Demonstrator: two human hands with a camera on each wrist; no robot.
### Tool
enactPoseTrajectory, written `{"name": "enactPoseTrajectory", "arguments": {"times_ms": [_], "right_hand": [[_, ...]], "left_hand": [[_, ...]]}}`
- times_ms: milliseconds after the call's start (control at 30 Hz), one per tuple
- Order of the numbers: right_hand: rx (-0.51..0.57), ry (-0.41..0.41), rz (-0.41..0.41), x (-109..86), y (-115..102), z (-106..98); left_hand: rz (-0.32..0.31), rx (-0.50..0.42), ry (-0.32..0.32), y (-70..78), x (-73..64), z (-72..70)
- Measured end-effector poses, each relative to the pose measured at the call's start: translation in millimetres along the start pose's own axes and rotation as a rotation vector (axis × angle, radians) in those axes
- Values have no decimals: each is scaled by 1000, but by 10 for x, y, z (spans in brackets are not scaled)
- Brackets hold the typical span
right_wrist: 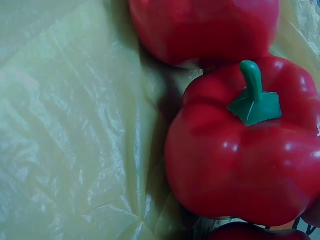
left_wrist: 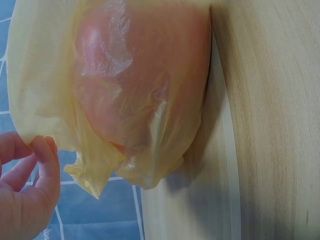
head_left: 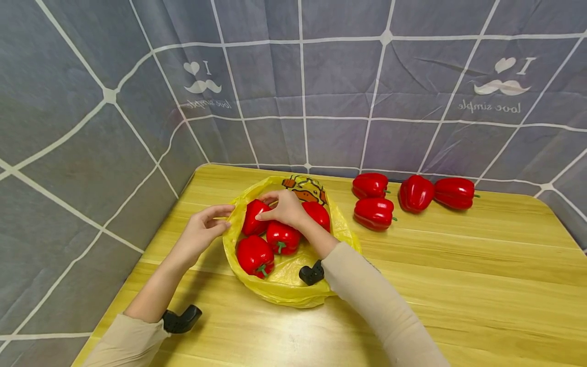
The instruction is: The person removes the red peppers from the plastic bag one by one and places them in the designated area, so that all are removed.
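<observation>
Left hand point(head_left: 202, 230) pinched a yellow plastic bag point(head_left: 284, 294) near the wooden table point(head_left: 458, 270)'s left edge; right hand point(head_left: 286, 209), grip impossible to tell, touched a glossy red bell pepper point(head_left: 251, 223) inside!

Tabletop point(head_left: 458, 285): light yellow wood-grain surface, rounded far corners.
Bag position: translucent yellow plastic bag point(head_left: 284, 298), mouth upward, resting on the surface.
Right of bag: rear glossy red bell pepper point(head_left: 369, 185) and front glossy red bell pepper point(head_left: 373, 213), on their sides, green stems rightward.
Farther right: blocky red bell pepper point(head_left: 416, 194) beside elongated red bell pepper point(head_left: 454, 193).
</observation>
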State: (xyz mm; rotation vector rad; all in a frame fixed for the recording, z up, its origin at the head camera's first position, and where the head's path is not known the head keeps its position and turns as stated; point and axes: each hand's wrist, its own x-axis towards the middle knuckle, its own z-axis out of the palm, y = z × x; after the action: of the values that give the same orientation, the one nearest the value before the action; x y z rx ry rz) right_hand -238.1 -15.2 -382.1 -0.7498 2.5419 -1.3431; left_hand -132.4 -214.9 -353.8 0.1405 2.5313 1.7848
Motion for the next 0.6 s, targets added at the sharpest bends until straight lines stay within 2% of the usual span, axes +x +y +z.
{"name": "enactPoseTrajectory", "arguments": {"times_ms": [200, 600], "right_hand": [[-36, -12, 20, -7, 3, 11], [-113, -14, 9, 6, -26, 38]], "left_hand": [[0, -2, 1, -9, 1, -6], [-4, 17, 0, -26, 17, -14]]}}
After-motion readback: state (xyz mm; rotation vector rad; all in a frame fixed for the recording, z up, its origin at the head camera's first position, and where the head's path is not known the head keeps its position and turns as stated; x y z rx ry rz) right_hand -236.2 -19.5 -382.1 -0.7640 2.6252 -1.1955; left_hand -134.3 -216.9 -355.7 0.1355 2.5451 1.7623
